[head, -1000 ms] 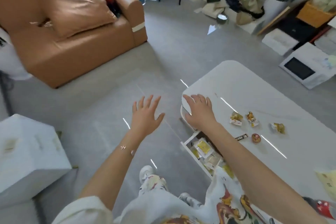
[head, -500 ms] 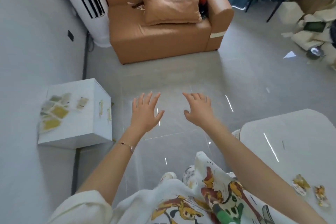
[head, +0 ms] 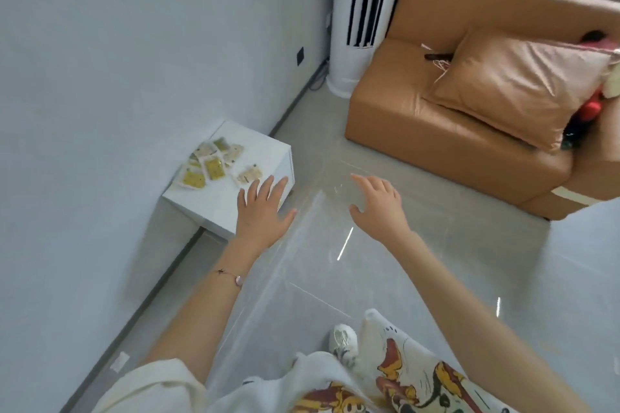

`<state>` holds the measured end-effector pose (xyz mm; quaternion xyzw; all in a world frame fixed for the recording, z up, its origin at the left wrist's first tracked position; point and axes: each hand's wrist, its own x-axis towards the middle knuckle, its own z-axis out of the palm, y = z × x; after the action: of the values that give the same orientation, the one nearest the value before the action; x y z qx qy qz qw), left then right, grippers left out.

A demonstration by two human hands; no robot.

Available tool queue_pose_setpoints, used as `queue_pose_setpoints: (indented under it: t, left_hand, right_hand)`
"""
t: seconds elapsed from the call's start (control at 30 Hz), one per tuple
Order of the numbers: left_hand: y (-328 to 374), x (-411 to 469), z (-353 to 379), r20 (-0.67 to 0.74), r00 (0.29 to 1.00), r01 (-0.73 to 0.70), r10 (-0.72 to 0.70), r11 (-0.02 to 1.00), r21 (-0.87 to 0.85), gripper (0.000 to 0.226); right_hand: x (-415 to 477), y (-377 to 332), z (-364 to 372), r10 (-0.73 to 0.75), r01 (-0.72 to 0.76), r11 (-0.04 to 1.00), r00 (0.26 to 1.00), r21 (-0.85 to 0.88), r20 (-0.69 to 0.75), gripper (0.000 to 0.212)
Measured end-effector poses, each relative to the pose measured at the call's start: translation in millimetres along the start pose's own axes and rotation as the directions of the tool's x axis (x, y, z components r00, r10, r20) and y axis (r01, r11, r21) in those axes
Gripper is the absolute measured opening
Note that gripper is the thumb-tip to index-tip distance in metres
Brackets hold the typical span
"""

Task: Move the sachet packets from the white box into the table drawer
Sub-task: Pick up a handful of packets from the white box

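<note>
- The counter and drawer are no longer being shown; the white box [head: 261, 148] is now being approached, just ahead of the left hand [head: 263, 211].
- That hand and the right hand [head: 377, 208] are being held open, fingers spread, carrying nothing; another pickup is probably beginning.
- Being counted: one box, and roughly seven blurred sachet packets [head: 213, 167] on its top, just beyond the left hand.

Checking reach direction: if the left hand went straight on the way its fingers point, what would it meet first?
Probably the white box: the open left hand points its fingers across the box's near right corner. The sachet packets lie left of that line. The hand's height above the box is unclear.
</note>
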<state>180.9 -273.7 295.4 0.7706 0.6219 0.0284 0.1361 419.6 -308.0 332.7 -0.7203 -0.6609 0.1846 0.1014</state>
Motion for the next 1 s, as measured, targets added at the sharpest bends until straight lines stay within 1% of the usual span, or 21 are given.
queue_pose_setpoints:
  t: [0.07,0.17,0.37,0.47,0.63,0.73,0.83,0.9,1.0]
  left_hand:
    - [-11.9,8.9,-5.5,-0.037,0.994,0.102,-0.103,0.994,-0.030,0.066]
    - [-30.0,19.5,-14.7,-0.073,0.972,0.218,-0.222,0.974,-0.069,0.065]
    - [-76.3,45.2,-23.9,-0.114,0.913,0.376,-0.391,0.917,-0.131,0.065]
    - [-106.3,69.8,-19.1,-0.110,0.883,0.438,-0.456,0.885,-0.160,0.065]
    - [-160.3,122.1,-15.3,-0.076,0.840,0.517,-0.537,0.835,-0.186,0.066]
    - [-187.7,150.0,-20.7,-0.070,0.838,0.524,-0.542,0.833,-0.175,0.066]
    - [-213.5,173.5,-25.1,-0.073,0.831,0.535,-0.551,0.829,-0.160,0.066]
    - [-228.4,184.7,-24.3,-0.067,0.818,0.555,-0.571,0.814,-0.169,0.066]
    - [-249.6,199.5,-15.7,-0.067,0.796,0.585,-0.601,0.794,-0.166,0.066]
  right_hand:
    - [30.5,-5.5,-1.8,-0.072,0.072,0.997,0.997,0.005,0.026,0.059]
    - [73.1,-16.9,-1.2,-0.154,0.153,0.988,0.987,0.025,0.047,0.059]
    - [153.8,-52.2,16.5,-0.275,0.268,0.961,0.951,0.066,0.144,0.061]
    - [200.7,-77.2,33.3,-0.324,0.318,0.946,0.928,0.058,0.183,0.062]
    - [280.3,-123.0,58.1,-0.412,0.423,0.906,0.885,-0.002,0.217,0.062]
    - [320.7,-152.8,66.0,-0.454,0.495,0.865,0.842,-0.083,0.290,0.063]
    - [356.3,-184.6,77.1,-0.507,0.575,0.804,0.795,-0.150,0.333,0.065]
    - [376.4,-202.3,86.3,-0.523,0.605,0.780,0.770,-0.159,0.367,0.066]
    - [404.3,-221.6,106.1,-0.521,0.619,0.771,0.750,-0.152,0.408,0.066]
